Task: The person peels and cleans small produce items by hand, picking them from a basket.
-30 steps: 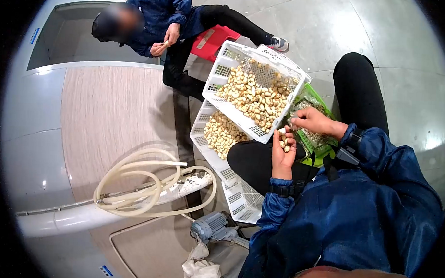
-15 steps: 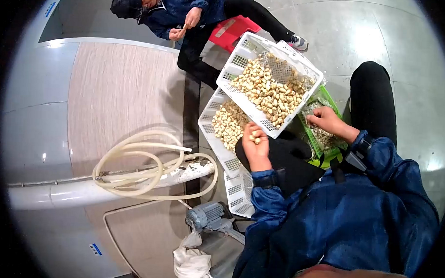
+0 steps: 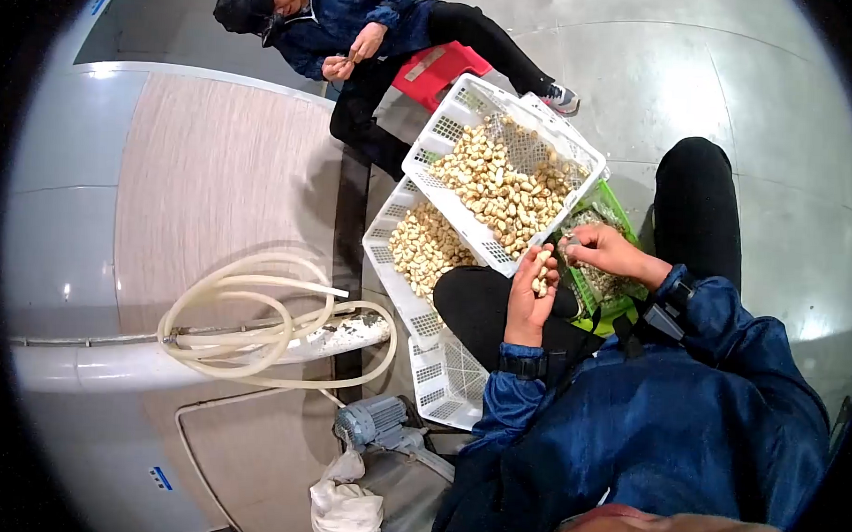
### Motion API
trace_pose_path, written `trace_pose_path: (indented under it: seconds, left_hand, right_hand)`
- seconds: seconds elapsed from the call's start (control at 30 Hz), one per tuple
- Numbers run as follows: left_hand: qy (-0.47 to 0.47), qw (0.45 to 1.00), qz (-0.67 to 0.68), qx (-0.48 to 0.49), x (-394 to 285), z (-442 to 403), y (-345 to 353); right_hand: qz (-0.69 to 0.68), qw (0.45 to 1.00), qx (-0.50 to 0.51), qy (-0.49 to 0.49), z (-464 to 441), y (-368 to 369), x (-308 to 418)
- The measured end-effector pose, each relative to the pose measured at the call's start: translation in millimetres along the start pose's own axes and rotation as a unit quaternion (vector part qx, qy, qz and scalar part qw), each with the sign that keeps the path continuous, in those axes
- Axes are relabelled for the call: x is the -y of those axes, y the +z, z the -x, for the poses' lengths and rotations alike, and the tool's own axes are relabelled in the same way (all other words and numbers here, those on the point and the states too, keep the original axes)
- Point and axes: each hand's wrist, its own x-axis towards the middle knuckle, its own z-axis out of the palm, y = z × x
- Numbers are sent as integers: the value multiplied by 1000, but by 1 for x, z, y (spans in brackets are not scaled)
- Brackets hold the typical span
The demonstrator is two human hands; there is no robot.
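Observation:
My left hand (image 3: pixel 530 302) is palm up with its fingers curled round several small, rounded, cream-and-tan mushrooms (image 3: pixel 541 272). It is just in front of the near corner of the upper white crate (image 3: pixel 501 259). Close beside its fingertips, my right hand (image 3: pixel 609 251) is closed in a pinch over the green basket (image 3: pixel 625 212). What the right fingers hold is too small to make out. Pale scraps (image 3: pixel 599 281) lie in the green basket. More of the same mushrooms (image 3: pixel 504 189) fill much of the upper crate.
A second white crate (image 3: pixel 382 229) with mushrooms sits partly under the upper one; another white crate (image 3: pixel 446 375) is nearer me. A co-worker (image 3: pixel 359 39) sits opposite on a red stool (image 3: pixel 437 74). At left are a coiled hose (image 3: pixel 228 283), a white pipe (image 3: pixel 113 366) and a motor (image 3: pixel 374 419).
My left hand has moved right with the mushrooms, from the crate's left side towards my right hand. The right hand has shifted slightly left and down, so the two are close together.

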Motion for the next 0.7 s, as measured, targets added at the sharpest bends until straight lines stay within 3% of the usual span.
trace_pose_path:
  seconds: [0.1,0.37,0.47,0.7]
  left_hand:
    - [5,1000,-25,15,1,6,6]
    - [8,996,-87,-20,0,7,8]
    - [10,994,-104,-31,1,6,4]
    - [18,990,-136,-25,3,5,6]
  right_hand:
    - [15,998,14,-64,2,1,5]
    - [-26,999,45,9,4,-2,11]
    - [-1,999,4,-43,5,1,15]
    - [54,996,22,-60,4,0,17]
